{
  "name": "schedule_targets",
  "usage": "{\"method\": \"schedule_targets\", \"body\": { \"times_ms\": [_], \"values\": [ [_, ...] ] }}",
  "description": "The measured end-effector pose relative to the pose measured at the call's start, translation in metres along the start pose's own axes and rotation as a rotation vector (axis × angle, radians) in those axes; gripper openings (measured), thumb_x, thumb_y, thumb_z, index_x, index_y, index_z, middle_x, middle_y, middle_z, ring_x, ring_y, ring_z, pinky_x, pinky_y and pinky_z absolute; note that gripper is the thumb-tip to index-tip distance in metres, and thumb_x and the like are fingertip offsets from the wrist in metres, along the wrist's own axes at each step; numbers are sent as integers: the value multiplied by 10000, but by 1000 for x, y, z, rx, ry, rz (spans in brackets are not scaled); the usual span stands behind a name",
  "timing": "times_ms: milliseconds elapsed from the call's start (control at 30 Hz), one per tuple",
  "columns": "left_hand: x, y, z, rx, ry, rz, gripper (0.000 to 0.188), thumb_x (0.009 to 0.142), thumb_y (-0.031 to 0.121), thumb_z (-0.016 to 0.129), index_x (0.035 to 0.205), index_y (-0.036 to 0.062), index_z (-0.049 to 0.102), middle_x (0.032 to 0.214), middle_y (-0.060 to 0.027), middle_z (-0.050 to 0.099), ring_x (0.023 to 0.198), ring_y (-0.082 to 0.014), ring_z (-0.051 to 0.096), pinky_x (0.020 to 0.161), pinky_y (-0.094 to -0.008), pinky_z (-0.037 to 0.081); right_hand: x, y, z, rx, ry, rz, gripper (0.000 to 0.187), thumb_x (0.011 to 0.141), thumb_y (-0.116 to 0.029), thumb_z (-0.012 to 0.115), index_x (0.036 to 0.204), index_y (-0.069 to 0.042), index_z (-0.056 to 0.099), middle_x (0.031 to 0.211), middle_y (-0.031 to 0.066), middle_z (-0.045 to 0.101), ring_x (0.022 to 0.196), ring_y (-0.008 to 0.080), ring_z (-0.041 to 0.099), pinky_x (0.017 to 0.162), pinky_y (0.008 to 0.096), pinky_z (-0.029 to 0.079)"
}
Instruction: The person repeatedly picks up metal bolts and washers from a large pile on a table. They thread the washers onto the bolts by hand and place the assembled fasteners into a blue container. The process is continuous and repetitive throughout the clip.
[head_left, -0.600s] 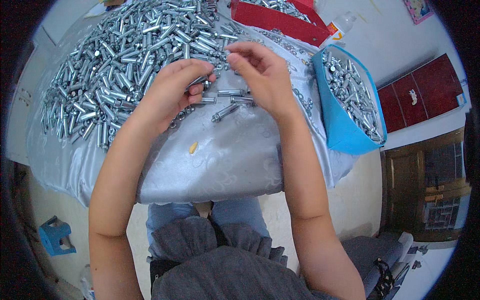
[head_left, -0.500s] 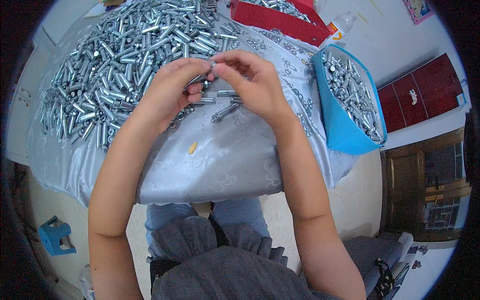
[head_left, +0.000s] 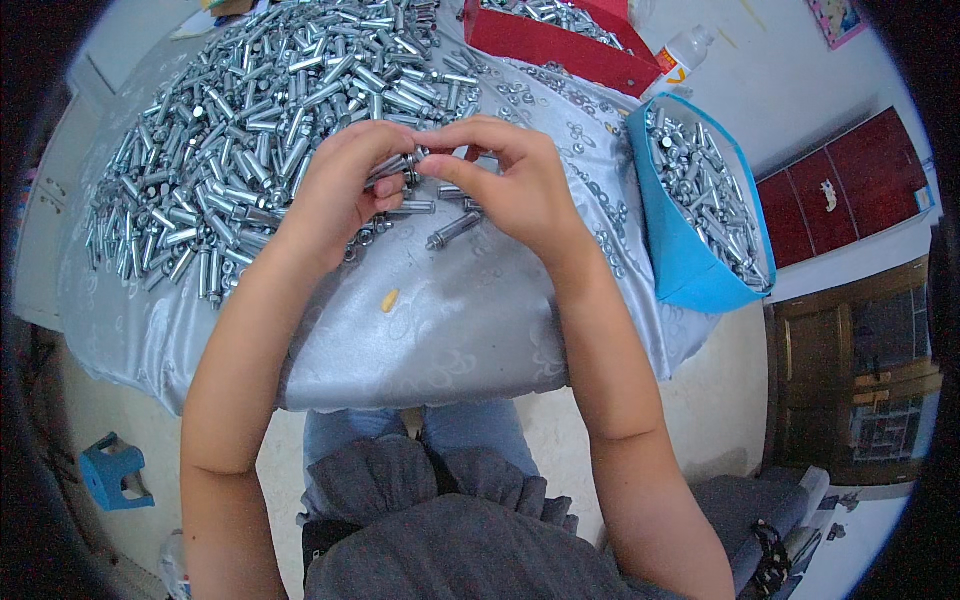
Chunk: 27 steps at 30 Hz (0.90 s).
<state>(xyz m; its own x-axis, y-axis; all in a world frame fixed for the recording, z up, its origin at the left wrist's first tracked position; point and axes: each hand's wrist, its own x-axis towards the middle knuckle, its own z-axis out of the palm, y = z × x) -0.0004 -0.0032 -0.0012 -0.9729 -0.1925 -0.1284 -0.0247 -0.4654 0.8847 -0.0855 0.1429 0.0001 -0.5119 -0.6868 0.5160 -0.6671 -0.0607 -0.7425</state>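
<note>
Above the table, my left hand (head_left: pixel 345 190) is closed around a metal expansion bolt (head_left: pixel 397 165), its end pointing toward my other hand. My right hand (head_left: pixel 515 185) has thumb and forefinger at that end, closed on what looks like a small nut or washer, mostly covered by the fingertips. Beneath the hands lie a few loose expansion bolts (head_left: pixel 455 230) on the silvery tablecloth (head_left: pixel 430 345). A large heap of similar bolts (head_left: pixel 250 130) spreads to the left and far side, close against my left hand.
Flat washers and nuts (head_left: pixel 608 215) are scattered right of my hands. A blue fabric bin (head_left: pixel 705 275) of bolts stands at the right edge, a red box (head_left: pixel 560 55) with more behind it. Nearby are a clear bottle (head_left: pixel 688 50) and a small yellow piece (head_left: pixel 390 299).
My right forefinger has straightened and its thumb has dropped slightly at the bolt's end. The left hand keeps its hold on the bolt; both hands stay in nearly the same place.
</note>
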Motion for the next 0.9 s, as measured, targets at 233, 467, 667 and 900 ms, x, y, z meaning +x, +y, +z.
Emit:
{"method": "schedule_targets", "body": {
  "times_ms": [233, 467, 667, 900],
  "values": [
    [1, -5, 4, 84, 130, -10, 177, 825, 199, 495, 920, 50, 508, 651, 21, 411, 479, -51, 306, 427, -194, 266, -1, -4, 1, -23, 11, -106, 185, 680, -78, 674, 862, -43, 663, 800, 57, 631, 719, 125, 552, 627, 238, 427],
    [4, -18, 8, 198, 236, 181, 200, 842, 207, 520, 927, 30, 481, 672, 3, 492, 469, -56, 424, 406, -186, 336, -4, -7, -1, -116, 3, -70, 167, 717, -151, 638, 842, -42, 642, 788, 98, 612, 721, 225, 555, 663, 313, 436],
    [-1, -14, 13, 308, 276, 376, 165, 842, 179, 528, 916, 36, 490, 731, -6, 519, 527, -43, 442, 430, -175, 341, -6, -10, 10, -97, -9, -48, 172, 774, -166, 575, 832, -13, 520, 737, 131, 548, 707, 271, 516, 627, 362, 418],
    [6, -22, 6, 470, 203, 652, 139, 846, 153, 530, 941, 57, 495, 786, 20, 508, 553, -13, 418, 418, -163, 319, -5, -13, 10, -233, -81, -8, 281, 865, -242, 471, 724, -2, 510, 599, 113, 497, 569, 199, 486, 549, 317, 391]
  ]
}}
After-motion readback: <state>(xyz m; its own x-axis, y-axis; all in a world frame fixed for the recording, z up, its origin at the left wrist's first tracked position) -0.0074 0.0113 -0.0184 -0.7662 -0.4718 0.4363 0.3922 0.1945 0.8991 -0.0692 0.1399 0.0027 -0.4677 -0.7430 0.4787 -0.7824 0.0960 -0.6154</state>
